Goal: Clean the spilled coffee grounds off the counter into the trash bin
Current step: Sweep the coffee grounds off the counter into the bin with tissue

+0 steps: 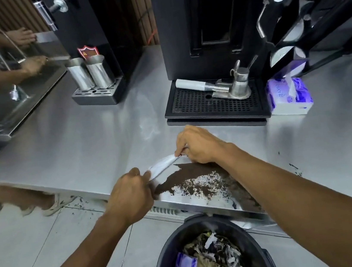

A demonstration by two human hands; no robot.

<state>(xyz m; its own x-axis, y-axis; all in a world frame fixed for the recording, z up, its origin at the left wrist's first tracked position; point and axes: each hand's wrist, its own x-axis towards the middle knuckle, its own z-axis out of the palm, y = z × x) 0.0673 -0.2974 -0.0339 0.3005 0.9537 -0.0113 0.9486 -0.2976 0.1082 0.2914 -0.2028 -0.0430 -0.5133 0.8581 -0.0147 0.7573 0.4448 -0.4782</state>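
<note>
Bin [165, 257] sits below desk [82, 146] edge to catch grounds [190, 174]; left hand [129, 196] and right hand [197, 146] each pinch an end of tissue [163, 165], stretched behind spill as scraper.

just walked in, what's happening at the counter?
A person is cleaning up spilled coffee grounds on the steel counter. Both hands, left hand and right hand, hold a white tissue stretched between them, set behind the pile like a scraper. The grounds sit near the counter's front edge, right above an open trash bin on the floor. Most of the grounds are still on the counter.
</note>
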